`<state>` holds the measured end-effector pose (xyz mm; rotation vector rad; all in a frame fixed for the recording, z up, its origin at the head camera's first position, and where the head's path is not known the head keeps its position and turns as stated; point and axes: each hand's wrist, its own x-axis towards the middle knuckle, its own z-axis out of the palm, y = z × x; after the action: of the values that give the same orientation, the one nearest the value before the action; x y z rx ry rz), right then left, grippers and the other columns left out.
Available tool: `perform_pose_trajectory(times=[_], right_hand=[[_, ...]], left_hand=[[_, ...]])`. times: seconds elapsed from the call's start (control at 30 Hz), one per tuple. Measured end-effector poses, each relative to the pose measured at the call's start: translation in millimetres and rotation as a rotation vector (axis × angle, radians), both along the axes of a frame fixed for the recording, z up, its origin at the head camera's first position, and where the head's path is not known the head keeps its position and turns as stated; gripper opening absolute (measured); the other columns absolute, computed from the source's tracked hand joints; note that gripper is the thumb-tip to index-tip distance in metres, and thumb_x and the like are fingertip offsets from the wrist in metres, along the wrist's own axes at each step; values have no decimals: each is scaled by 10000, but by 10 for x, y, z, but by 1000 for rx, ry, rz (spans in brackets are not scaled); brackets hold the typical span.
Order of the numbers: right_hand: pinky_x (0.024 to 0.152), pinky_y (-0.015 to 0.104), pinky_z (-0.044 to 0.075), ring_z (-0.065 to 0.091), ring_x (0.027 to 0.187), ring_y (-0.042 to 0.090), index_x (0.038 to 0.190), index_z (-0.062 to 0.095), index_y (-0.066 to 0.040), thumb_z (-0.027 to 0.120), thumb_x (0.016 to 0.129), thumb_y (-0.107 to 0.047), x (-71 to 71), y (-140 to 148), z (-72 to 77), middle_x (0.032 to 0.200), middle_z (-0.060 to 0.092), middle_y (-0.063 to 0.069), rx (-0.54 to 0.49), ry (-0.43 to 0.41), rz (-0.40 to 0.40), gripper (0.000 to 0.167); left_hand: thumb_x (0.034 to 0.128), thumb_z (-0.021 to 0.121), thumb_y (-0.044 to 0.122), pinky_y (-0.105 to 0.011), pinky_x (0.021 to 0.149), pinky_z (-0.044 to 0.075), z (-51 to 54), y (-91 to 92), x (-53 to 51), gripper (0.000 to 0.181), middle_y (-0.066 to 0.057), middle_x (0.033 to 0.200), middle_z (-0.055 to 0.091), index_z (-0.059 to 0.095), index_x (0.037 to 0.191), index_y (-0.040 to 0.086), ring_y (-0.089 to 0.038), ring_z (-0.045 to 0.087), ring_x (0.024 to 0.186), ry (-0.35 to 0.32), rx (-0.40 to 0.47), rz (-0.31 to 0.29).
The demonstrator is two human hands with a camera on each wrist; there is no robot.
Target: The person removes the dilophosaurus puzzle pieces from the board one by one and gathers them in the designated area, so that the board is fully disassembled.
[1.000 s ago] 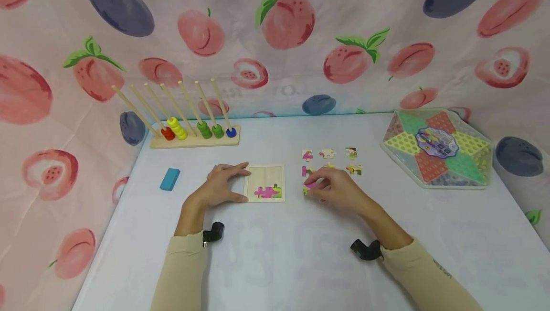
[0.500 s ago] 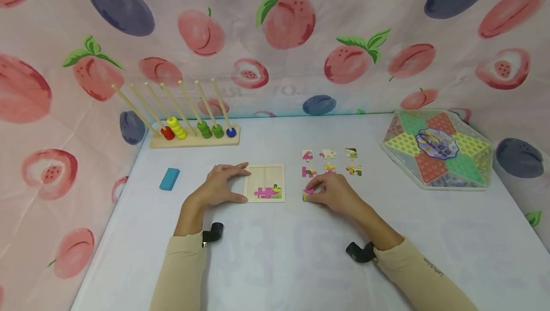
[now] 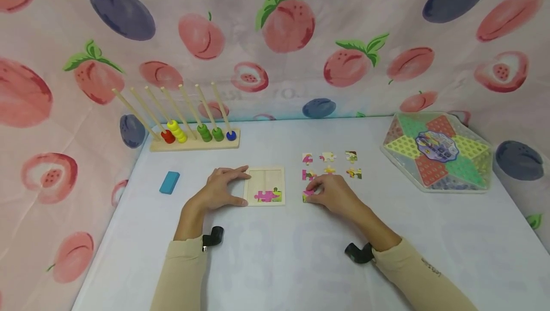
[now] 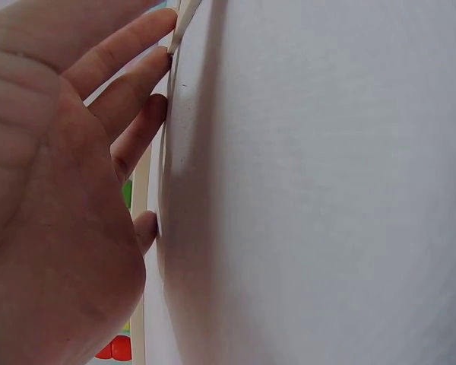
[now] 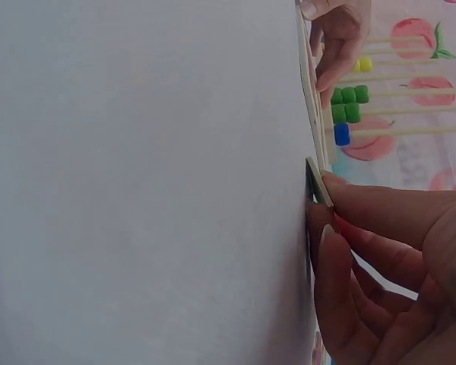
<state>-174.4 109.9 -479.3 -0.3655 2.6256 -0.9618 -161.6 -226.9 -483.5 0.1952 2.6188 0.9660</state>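
Observation:
In the head view my left hand (image 3: 219, 189) rests at the left side of a shallow wooden puzzle tray (image 3: 253, 177), forefinger near its upper left corner and thumb near its lower left. Joined pink and green jigsaw pieces (image 3: 267, 196) lie in the tray's lower right. My right hand (image 3: 335, 195) pinches a pink and green jigsaw piece (image 3: 306, 196) between thumb and finger, to the right of the tray. The right wrist view shows this piece (image 5: 319, 184) edge-on, tilted off the cloth. Beyond it stand several loose jigsaw pieces (image 3: 327, 157) in two rows, one partly covered by the hand.
A bead abacus (image 3: 197, 144) with wooden rods stands at the back left. In front of it lies a blue block (image 3: 169, 182). A hexagonal plastic box (image 3: 436, 151) with coloured segments sits at the back right. Fruit-print cloth (image 3: 288, 72) hangs behind the table.
My right hand has shifted slightly left and down and now pinches the pink and green piece, uncovering more of the middle loose piece. The left hand has stayed at the tray.

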Motion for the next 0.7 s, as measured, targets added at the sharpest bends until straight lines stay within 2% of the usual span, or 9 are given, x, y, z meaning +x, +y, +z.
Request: perform_pose_trajectory(times=[0.1,0.3,0.47,0.7], right_hand=[[617,233,424,528,718,137,967,789,-136,862,809,-189,5,-8,0,941,744,14,17,10,8,181],[647,245,433,541,724,138,926,796,-95,864,790,-134,-21,-40,48,839,739,9,47,64,64,158],[690,257,460,573,763,132,927,798,-104,872,795,-178,-44,-60,65,841,731,-4,120,79,84,168],[679,259,459,581,763,124,931,798,-131,871,802,-209,-45,-72,67,825,705,-17,160,77,79,167]], left_hand=[[756,909,305,-680,1181,302,-3,7,15,713,87,1635,410,619,1407,300,-327,278,1490,-8,4,7],[757,907,311,-683,1188,292,-5,15,13,709,93,1635,412,620,1406,299,-320,280,1493,0,-3,3],[755,908,318,-687,1188,290,-6,17,5,711,92,1635,414,621,1405,298,-320,282,1494,4,-3,1],[749,913,321,-690,1187,288,-8,9,-2,719,92,1635,413,620,1406,301,-324,275,1498,4,4,7]])
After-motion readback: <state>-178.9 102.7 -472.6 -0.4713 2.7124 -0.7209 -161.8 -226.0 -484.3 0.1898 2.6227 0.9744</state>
